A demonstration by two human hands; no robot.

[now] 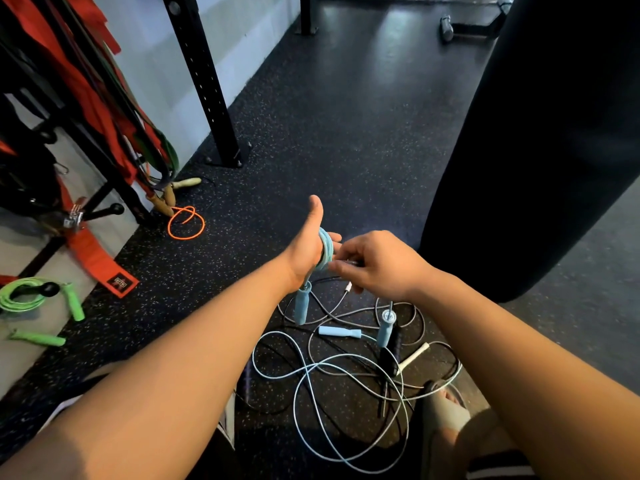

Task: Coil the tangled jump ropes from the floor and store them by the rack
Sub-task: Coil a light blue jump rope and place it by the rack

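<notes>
Smooth pale-blue plastic jump rope coils round the left hand, thumb up, fingers straight, while the right hand pinches its thin strand between curled fingertips.

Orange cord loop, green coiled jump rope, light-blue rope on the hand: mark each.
Orange cord loop [169, 226]: head view, its left arc.
Green coiled jump rope [17, 301]: head view, the coil.
Light-blue rope [325, 251]: head view, the wraps.
</notes>
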